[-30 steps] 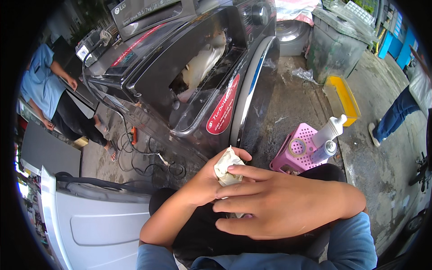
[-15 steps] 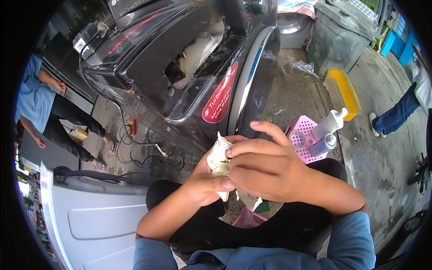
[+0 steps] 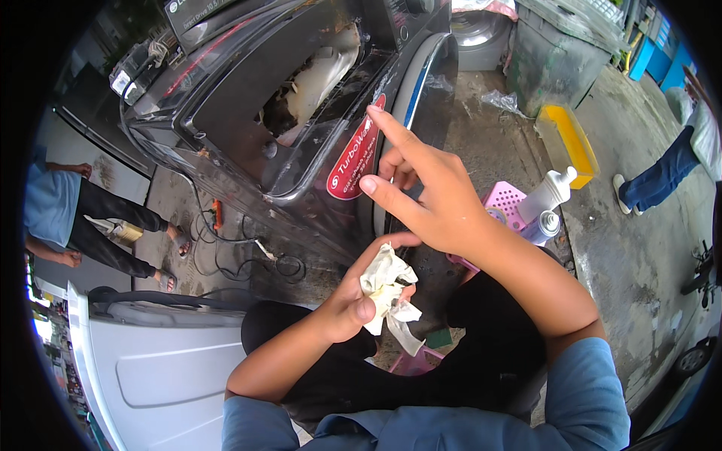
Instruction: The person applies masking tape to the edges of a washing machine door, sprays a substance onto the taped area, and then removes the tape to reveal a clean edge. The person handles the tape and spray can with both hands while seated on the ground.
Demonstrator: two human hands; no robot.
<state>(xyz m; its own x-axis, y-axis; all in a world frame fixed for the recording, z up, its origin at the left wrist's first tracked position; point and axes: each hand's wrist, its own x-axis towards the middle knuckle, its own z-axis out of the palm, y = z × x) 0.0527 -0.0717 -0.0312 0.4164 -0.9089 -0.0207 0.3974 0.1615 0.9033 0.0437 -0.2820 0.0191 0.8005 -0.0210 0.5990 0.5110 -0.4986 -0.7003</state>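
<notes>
A crumpled cream-coloured wad, paper or tape by its look, is held in my left hand, with a loose strip hanging below it. My right hand is raised ahead of it, index finger and thumb stretched out, the other fingers curled, nothing in it. In the picture its fingertips overlap a red oval sticker on a dark washing machine; whether they touch cannot be told. The machine lies with a panel facing up, and a ragged hole opens in that panel.
To the right stands a pink perforated stool with a white bottle and spray can. Beyond are a yellow container and grey bin. Cables lie left; a white panel stands nearer. People stand at both sides.
My right hand has left the wad and moved up and forward toward the machine. The wad now sits looser in my left hand. The person at left has shifted slightly.
</notes>
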